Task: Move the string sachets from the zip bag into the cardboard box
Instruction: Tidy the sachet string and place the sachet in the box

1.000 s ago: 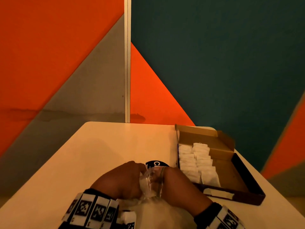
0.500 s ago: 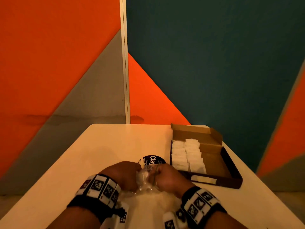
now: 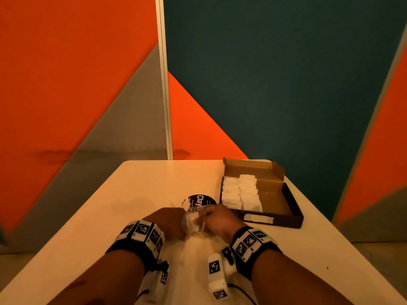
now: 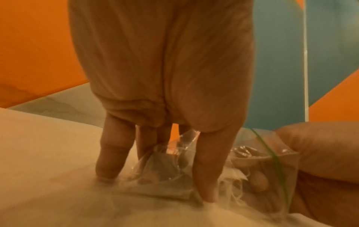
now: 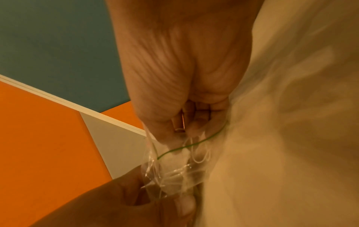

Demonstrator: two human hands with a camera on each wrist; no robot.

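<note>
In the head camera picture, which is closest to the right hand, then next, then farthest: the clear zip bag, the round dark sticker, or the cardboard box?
1. Zip bag: the right hand is pinching it, with the left hand holding its other side.
2. Round dark sticker: on the table just beyond the hands.
3. Cardboard box: farther out on the right side, with white sachets lined up inside.

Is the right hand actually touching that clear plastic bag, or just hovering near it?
Touching. In the left wrist view, the right hand has its thumb and fingers pinched on the zip bag, the plastic pressed between them. The head view agrees.
</note>
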